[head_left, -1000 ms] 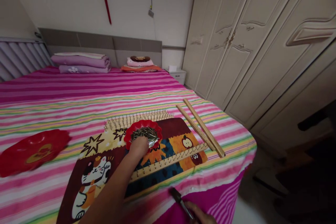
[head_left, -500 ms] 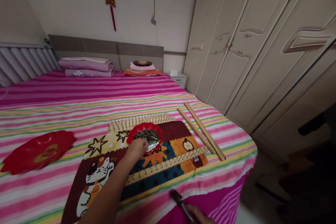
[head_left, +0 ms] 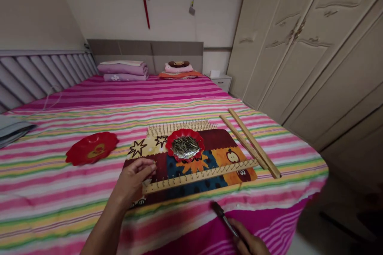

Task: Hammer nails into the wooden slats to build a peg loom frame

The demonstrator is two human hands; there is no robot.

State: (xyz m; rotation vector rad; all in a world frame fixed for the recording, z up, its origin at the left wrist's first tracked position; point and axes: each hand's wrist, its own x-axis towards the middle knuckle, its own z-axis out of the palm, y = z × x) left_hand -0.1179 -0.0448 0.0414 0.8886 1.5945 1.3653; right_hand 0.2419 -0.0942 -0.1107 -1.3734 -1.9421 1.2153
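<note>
My left hand [head_left: 136, 177] hovers at the left end of a wooden strip [head_left: 191, 177], thumb and fingers pinched. A small dark bit at the fingertips looks like a nail, mostly hidden. A row of nails stands upright along the strip. Behind it a red scalloped bowl [head_left: 170, 154] holds a heap of loose nails [head_left: 186, 147]. My right hand [head_left: 247, 239] is closed round the handle of a hammer [head_left: 224, 217] at the bed's near edge, the head pointing away to the left. Strip and bowl rest on a patterned mat [head_left: 215, 137] with a cat picture.
More nail-studded strips [head_left: 179, 126] lie behind the mat. Two bare wooden strips [head_left: 254, 141] lie to the right. A red scalloped plate [head_left: 92, 149] sits on the striped bedspread [head_left: 74, 195] at left. Folded bedding is by the headboard; a wardrobe [head_left: 287, 48] stands at right.
My left hand has come out of the nail bowl and moved left and nearer, to the strip's left end. My right hand still holds the hammer. The view has swung a little left.
</note>
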